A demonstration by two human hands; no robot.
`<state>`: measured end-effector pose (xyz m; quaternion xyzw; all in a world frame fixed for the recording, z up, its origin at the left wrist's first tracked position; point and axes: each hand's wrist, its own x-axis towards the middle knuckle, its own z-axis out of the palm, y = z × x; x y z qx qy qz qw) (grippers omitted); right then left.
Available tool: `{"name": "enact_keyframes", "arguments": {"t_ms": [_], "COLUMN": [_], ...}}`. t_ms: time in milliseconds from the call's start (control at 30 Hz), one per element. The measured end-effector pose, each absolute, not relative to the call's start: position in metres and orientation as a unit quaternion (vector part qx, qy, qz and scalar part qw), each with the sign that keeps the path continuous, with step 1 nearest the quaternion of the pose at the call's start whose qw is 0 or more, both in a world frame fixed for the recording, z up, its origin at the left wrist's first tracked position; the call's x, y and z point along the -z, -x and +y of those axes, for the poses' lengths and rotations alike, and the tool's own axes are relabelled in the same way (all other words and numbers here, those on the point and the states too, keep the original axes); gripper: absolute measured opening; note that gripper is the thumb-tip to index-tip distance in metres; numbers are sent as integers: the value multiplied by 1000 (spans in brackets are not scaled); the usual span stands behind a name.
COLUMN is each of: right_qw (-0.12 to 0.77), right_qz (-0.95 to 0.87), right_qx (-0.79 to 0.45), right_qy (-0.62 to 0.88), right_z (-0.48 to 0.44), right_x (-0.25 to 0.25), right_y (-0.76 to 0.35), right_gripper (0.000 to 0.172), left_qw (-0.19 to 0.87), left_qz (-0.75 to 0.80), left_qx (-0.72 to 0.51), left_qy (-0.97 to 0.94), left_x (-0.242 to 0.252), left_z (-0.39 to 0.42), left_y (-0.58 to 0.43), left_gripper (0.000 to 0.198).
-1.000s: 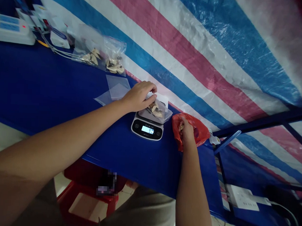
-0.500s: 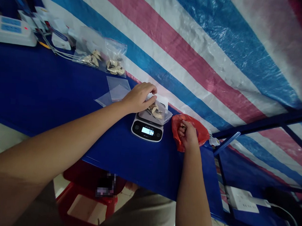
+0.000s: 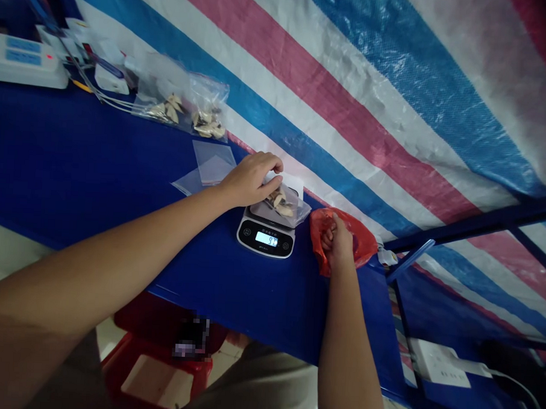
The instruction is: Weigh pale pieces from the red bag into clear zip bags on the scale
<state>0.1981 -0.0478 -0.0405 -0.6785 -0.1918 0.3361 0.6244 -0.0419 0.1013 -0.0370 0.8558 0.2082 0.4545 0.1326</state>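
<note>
A kitchen scale (image 3: 265,240) with a lit display stands on the blue table. On its plate lies a clear plastic bag (image 3: 300,213) with pale, dark-edged dried slices (image 3: 279,203) inside. My left hand (image 3: 252,178) rests over the bag's left end, its fingers curled round the edge and the thumb on the near side. To the right of the scale, a red plastic bag (image 3: 364,235) stands with its mouth open. My right hand (image 3: 339,239) is in that mouth, fingers curled closed; what they hold, if anything, is hidden.
Flat clear bags (image 3: 213,159) lie left of the scale. Behind them are two filled bags (image 3: 209,114), cables and a power strip (image 3: 28,61). A striped tarp (image 3: 305,79) rises along the table's back. Below the front edge sits a red stool (image 3: 202,379).
My right hand has shifted slightly left within the red bag's mouth, its fingers turned further in. The left hand, scale and clear bag stay in place.
</note>
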Motion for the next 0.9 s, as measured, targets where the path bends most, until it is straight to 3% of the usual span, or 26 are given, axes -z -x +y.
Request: {"name": "enact_keyframes", "arguments": {"t_ms": [333, 767, 900], "right_qw": [614, 625, 632], "right_qz": [-203, -195, -237], "right_qx": [-384, -345, -318], "right_qy": [659, 672, 666], "right_z": [-47, -46, -51], "right_x": [42, 45, 39], "right_y": [-203, -202, -203], "right_gripper": [48, 17, 30], "left_qw": [131, 131, 129], "left_qz": [209, 210, 211], "left_qx": [-456, -452, -452], "left_qy": [-855, -857, -857], "left_x": [37, 37, 36], "left_z": [101, 101, 101], "left_y": [43, 43, 43], "left_gripper": [14, 15, 15]}}
